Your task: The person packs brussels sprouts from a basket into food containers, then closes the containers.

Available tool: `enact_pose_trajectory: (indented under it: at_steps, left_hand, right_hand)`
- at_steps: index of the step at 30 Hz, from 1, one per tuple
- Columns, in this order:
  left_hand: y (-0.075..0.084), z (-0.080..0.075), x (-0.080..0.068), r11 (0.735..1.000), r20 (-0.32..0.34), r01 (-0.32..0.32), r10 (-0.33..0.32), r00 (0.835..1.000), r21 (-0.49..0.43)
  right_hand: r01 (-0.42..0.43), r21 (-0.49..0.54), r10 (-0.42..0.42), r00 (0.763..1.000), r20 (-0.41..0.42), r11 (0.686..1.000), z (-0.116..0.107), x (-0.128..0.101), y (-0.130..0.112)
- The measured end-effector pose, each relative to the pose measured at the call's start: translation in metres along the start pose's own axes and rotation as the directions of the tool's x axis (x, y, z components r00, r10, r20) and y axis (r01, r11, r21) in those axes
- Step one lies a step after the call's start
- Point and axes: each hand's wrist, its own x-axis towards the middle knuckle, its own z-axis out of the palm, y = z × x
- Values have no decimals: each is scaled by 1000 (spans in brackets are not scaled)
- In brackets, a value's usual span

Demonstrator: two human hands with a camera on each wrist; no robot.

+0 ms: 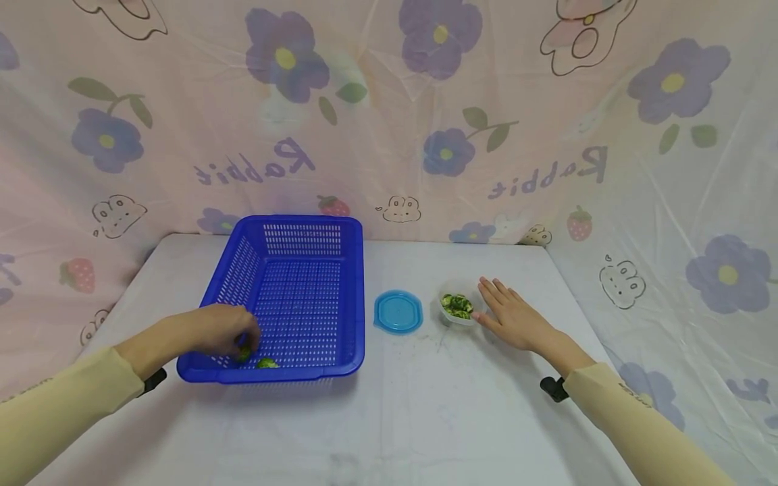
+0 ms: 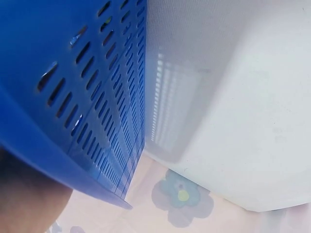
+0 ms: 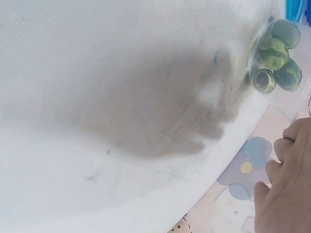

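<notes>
A blue slotted basket (image 1: 304, 270) stands on the white table (image 1: 425, 405). My left hand (image 1: 221, 331) reaches over its near left corner, and the fingers pinch a small green vegetable piece (image 1: 245, 353). A second green piece (image 1: 266, 363) lies on the basket floor just right of it. A small clear container (image 1: 457, 307) with several green pieces stands right of a round blue lid (image 1: 398, 312). My right hand (image 1: 509, 316) lies flat on the table against the container's right side. In the right wrist view the container (image 3: 277, 53) sits at the top right, above my fingers (image 3: 286, 194).
A pink flowered cloth (image 1: 425, 135) hangs behind and beside the table. The left wrist view shows the basket's outer wall (image 2: 97, 97) and bare table (image 2: 243, 97) next to it. The table's right edge (image 1: 577, 297) runs close to my right hand.
</notes>
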Motion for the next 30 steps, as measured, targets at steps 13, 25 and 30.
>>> enact_pose_trajectory:
  at_steps: [13, 25, 30]
  left_hand:
    - [-3, -10, 2, 993, -104, -116, 112, 988, -34]
    - [8, -31, 12, 978, -242, -205, 194, 951, -23]
    - [15, -41, 21, 971, -298, -239, 223, 928, -17]
  right_hand:
    - [-7, 8, 7, 1000, -11, 1000, 4, -1, 2]
    - [-6, 7, 6, 1000, -17, 1000, 6, 0, 3]
    - [-5, 6, 5, 1000, -20, 1000, 5, 0, 3]
